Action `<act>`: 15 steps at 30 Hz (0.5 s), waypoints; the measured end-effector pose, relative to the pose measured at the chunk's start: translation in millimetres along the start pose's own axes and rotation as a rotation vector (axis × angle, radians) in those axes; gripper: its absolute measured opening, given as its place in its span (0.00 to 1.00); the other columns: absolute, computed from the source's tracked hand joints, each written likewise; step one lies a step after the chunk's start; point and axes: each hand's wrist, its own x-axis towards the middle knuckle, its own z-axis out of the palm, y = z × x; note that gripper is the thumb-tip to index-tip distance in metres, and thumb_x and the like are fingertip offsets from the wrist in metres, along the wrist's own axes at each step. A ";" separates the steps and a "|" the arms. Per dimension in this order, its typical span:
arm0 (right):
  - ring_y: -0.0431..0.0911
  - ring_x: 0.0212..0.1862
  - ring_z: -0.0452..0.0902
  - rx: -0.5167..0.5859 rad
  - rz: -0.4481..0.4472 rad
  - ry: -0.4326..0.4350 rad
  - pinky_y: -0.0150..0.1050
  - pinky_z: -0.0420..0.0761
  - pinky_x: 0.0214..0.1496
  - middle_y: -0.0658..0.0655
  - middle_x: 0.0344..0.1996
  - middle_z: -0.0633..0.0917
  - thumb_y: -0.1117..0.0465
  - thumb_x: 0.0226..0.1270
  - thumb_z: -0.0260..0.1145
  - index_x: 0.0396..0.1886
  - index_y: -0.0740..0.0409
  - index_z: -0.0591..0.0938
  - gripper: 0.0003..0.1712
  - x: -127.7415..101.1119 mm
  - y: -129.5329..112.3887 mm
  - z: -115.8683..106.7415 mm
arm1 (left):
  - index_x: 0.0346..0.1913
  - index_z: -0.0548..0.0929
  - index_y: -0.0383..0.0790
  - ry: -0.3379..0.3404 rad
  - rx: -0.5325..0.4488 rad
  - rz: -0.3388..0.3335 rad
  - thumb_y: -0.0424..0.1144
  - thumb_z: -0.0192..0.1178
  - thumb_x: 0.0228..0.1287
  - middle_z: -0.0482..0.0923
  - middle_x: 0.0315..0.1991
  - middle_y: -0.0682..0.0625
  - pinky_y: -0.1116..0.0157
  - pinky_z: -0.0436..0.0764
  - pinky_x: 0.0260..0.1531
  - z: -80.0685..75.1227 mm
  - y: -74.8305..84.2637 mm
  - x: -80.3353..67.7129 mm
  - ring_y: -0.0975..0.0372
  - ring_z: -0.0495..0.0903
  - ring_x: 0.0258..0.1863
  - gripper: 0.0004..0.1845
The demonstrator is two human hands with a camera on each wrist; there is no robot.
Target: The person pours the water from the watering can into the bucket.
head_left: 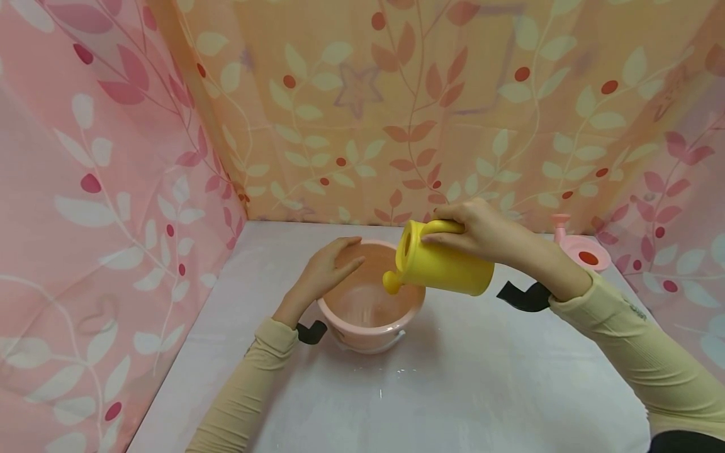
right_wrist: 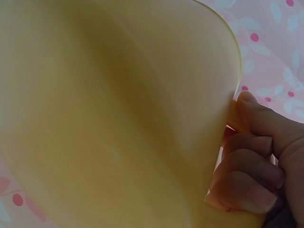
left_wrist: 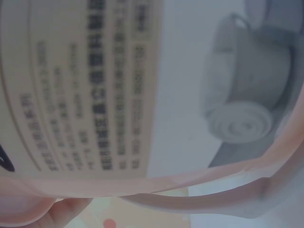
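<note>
A pink bucket (head_left: 370, 333) with a pale handle stands upright on the white table. At its left rim is my left hand (head_left: 325, 270), thumb over the opening and fingers along the rim. In the left wrist view the bucket's labelled wall (left_wrist: 180, 95) fills most of the picture, with a bit of finger (left_wrist: 66, 213) below. My right hand (head_left: 478, 229) grips the handle of a yellow watering can (head_left: 447, 267), which is tipped so its spout hangs over the bucket. In the right wrist view the curled fingers (right_wrist: 247, 166) hold that handle. No stream of water shows.
A pink watering can (head_left: 591, 251) stands at the table's back right. Small wet drops (head_left: 404, 371) lie on the white tabletop (head_left: 481, 390) in front of the bucket. Patterned cloth walls (head_left: 362, 126) enclose the back and both sides.
</note>
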 end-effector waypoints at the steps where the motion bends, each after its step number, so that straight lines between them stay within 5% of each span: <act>1: 0.37 0.22 0.70 0.001 0.002 -0.002 0.30 0.74 0.25 0.45 0.19 0.75 0.54 0.57 0.69 0.26 0.50 0.78 0.09 -0.1 0.0 0.0 | 0.65 0.69 0.50 0.000 0.000 -0.001 0.55 0.56 0.63 0.70 0.62 0.55 0.55 0.65 0.63 -0.1 0.1 0.1 0.59 0.66 0.64 0.29; 15: 0.37 0.24 0.72 -0.005 -0.015 0.016 0.29 0.76 0.27 0.45 0.21 0.78 0.55 0.56 0.70 0.29 0.53 0.81 0.08 -1.6 0.9 -1.2 | 0.64 0.69 0.51 0.008 -0.011 -0.003 0.55 0.56 0.63 0.71 0.61 0.55 0.54 0.65 0.63 0.1 0.5 -0.7 0.59 0.66 0.63 0.28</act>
